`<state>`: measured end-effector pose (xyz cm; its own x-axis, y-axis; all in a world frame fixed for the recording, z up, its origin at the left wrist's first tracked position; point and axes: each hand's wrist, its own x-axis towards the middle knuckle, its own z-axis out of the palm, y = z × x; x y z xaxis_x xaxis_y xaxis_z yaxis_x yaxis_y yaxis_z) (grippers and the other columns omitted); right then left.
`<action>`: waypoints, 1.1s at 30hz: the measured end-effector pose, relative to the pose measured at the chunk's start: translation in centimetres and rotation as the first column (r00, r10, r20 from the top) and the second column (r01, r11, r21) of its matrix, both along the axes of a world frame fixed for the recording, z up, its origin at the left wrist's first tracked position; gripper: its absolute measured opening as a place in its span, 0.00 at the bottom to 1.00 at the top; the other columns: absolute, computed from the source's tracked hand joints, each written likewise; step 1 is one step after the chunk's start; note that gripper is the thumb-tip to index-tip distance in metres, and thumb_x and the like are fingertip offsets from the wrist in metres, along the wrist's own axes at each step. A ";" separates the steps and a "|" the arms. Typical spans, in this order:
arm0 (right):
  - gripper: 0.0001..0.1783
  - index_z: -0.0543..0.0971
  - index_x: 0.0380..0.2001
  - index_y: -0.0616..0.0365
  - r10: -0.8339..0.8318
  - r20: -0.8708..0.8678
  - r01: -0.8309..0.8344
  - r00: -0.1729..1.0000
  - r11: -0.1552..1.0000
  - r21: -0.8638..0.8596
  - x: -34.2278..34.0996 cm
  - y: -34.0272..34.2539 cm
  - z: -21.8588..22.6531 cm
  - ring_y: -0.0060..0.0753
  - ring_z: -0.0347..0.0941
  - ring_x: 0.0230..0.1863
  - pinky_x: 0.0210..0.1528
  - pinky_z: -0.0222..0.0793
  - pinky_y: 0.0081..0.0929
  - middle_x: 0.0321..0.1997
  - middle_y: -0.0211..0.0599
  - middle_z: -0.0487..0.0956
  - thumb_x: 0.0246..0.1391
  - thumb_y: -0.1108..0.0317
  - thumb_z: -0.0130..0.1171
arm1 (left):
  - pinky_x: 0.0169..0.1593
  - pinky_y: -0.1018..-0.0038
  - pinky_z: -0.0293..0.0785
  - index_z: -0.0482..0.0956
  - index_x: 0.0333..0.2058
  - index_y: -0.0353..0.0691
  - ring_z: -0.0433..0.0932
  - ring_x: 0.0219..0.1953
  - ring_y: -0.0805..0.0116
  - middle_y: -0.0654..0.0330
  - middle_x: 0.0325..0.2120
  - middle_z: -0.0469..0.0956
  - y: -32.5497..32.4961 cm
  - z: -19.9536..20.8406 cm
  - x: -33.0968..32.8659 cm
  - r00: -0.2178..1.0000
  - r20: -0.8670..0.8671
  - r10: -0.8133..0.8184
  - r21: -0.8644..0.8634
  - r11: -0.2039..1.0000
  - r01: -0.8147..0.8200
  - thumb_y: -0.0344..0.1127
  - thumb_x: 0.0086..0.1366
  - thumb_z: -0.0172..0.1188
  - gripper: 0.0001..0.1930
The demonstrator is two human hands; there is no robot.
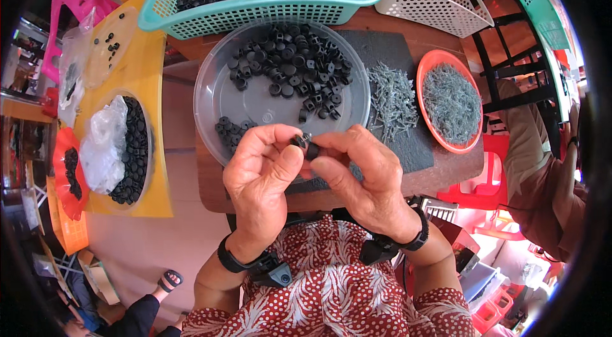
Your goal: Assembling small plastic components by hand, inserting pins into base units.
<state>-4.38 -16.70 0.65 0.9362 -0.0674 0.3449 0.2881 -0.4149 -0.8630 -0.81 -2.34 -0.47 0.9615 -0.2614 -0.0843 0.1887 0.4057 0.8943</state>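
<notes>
My left hand (258, 181) is closed, with thumb and forefinger pinching a small black plastic part (312, 149). From the other side, the thumb and forefinger of my right hand (366, 181) grip the same part. A bit of shiny metal shows at its top, too small to make out. Both hands are over the near edge of a clear round tub (213, 98), which holds a heap of similar black plastic parts (290, 63) and a smaller cluster at its left. Right of the tub, thin silvery metal pieces, apparently screws (392, 100), lie on a dark mat (422, 157).
An orange-red bowl (422, 72) of silvery pieces stands at the right. Behind the tub are a teal basket (255, 10) and a white basket (440, 8), both with black parts. A yellow table (159, 174) holds another tub at left. Someone sits at far right (542, 190).
</notes>
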 end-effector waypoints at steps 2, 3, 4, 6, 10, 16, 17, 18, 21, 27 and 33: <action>0.14 0.76 0.36 0.62 -0.019 -0.013 0.020 1.000 0.999 0.047 -0.1 0.2 -0.3 0.37 0.69 0.25 0.27 0.66 0.29 0.26 0.39 0.74 0.42 0.79 0.63 | 0.38 0.81 0.73 0.72 0.41 0.31 0.74 0.30 0.77 0.59 0.32 0.76 -0.2 0.2 -0.1 0.998 0.051 0.043 -0.011 0.999 -0.042 0.30 0.62 0.58 0.11; 0.14 0.76 0.36 0.62 -0.037 -0.017 0.038 0.999 0.995 0.091 -0.1 0.2 -0.5 0.35 0.69 0.25 0.27 0.65 0.28 0.27 0.38 0.74 0.42 0.78 0.64 | 0.38 0.81 0.73 0.72 0.41 0.31 0.74 0.30 0.77 0.59 0.32 0.76 -0.2 0.2 -0.1 0.998 0.045 0.039 -0.010 0.999 -0.038 0.30 0.62 0.58 0.11; 0.14 0.76 0.37 0.61 -0.040 -0.032 0.044 0.999 0.992 0.120 -0.2 0.1 -0.7 0.29 0.71 0.27 0.28 0.67 0.24 0.29 0.36 0.75 0.44 0.78 0.64 | 0.39 0.81 0.73 0.72 0.41 0.31 0.74 0.31 0.76 0.59 0.33 0.77 -0.2 0.2 -0.2 0.998 0.056 0.011 -0.043 0.999 -0.008 0.31 0.62 0.58 0.12; 0.13 0.76 0.37 0.61 -0.027 -0.085 0.049 0.996 0.962 0.269 -0.4 0.3 -0.5 0.27 0.73 0.29 0.30 0.68 0.23 0.29 0.34 0.75 0.45 0.78 0.63 | 0.40 0.80 0.73 0.72 0.42 0.30 0.75 0.32 0.76 0.58 0.33 0.77 -0.2 0.1 -0.4 0.998 0.063 -0.019 -0.076 0.997 0.023 0.31 0.62 0.58 0.12; 0.13 0.76 0.40 0.63 0.043 -0.167 0.052 0.985 0.850 0.524 -0.9 -0.2 -1.1 0.22 0.75 0.35 0.37 0.70 0.20 0.34 0.33 0.77 0.49 0.81 0.60 | 0.40 0.80 0.73 0.72 0.42 0.29 0.75 0.33 0.75 0.59 0.33 0.77 -0.2 0.2 -0.6 0.995 0.073 -0.066 -0.069 0.995 0.071 0.30 0.62 0.59 0.12; 0.14 0.75 0.43 0.64 0.172 -0.218 0.066 0.961 0.621 0.781 -1.3 -1.3 -1.7 0.20 0.73 0.38 0.40 0.69 0.17 0.38 0.34 0.78 0.50 0.81 0.59 | 0.38 0.79 0.72 0.73 0.40 0.29 0.74 0.32 0.74 0.57 0.34 0.76 -0.1 0.6 -1.4 0.994 0.107 -0.023 0.072 0.997 0.015 0.28 0.60 0.60 0.12; 0.14 0.75 0.43 0.63 0.203 -0.232 0.077 0.951 0.572 0.817 -1.3 -1.3 -1.7 0.20 0.73 0.39 0.40 0.69 0.17 0.38 0.34 0.78 0.51 0.80 0.58 | 0.34 0.79 0.72 0.74 0.40 0.29 0.74 0.28 0.73 0.57 0.33 0.76 -0.1 0.5 -1.5 0.988 0.152 -0.006 0.154 0.988 -0.018 0.29 0.59 0.61 0.12; 0.14 0.75 0.42 0.63 0.212 -0.234 0.076 0.949 0.568 0.820 -1.4 -1.5 -1.7 0.20 0.73 0.39 0.40 0.69 0.17 0.39 0.35 0.79 0.50 0.80 0.58 | 0.34 0.79 0.72 0.74 0.40 0.29 0.74 0.28 0.73 0.57 0.33 0.76 -0.1 0.5 -1.6 0.989 0.148 -0.007 0.154 0.988 -0.016 0.29 0.59 0.61 0.12; 0.15 0.75 0.42 0.63 0.233 -0.205 0.068 0.951 0.487 0.871 -1.5 -1.4 -2.0 0.21 0.74 0.38 0.40 0.70 0.18 0.38 0.35 0.79 0.50 0.81 0.58 | 0.41 0.80 0.72 0.76 0.39 0.28 0.75 0.36 0.74 0.57 0.36 0.75 -0.3 0.5 -1.7 0.978 0.206 -0.024 0.140 0.990 -0.006 0.23 0.58 0.61 0.10; 0.15 0.74 0.42 0.65 0.287 -0.167 0.040 0.943 0.400 0.915 -1.4 -1.5 -2.3 0.24 0.74 0.39 0.44 0.70 0.20 0.39 0.36 0.78 0.48 0.83 0.58 | 0.34 0.83 0.70 0.76 0.37 0.29 0.73 0.30 0.75 0.57 0.32 0.75 -0.7 0.5 -1.7 0.921 0.390 -0.021 0.284 0.954 -0.099 0.21 0.54 0.63 0.10; 0.16 0.74 0.42 0.65 0.256 -0.175 0.058 0.951 0.405 0.912 -1.5 -1.2 -2.2 0.24 0.74 0.40 0.46 0.70 0.22 0.39 0.36 0.78 0.47 0.84 0.58 | 0.30 0.83 0.68 0.77 0.36 0.29 0.71 0.27 0.76 0.57 0.30 0.76 -0.7 0.4 -1.7 0.886 0.463 -0.025 0.345 0.926 -0.154 0.22 0.53 0.64 0.11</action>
<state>-5.93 -17.89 -1.52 0.9912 -0.0902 -0.0972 -0.0131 0.6632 -0.7483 -2.47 -3.06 -0.05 0.9292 -0.2341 0.2860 -0.2862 0.0340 0.9576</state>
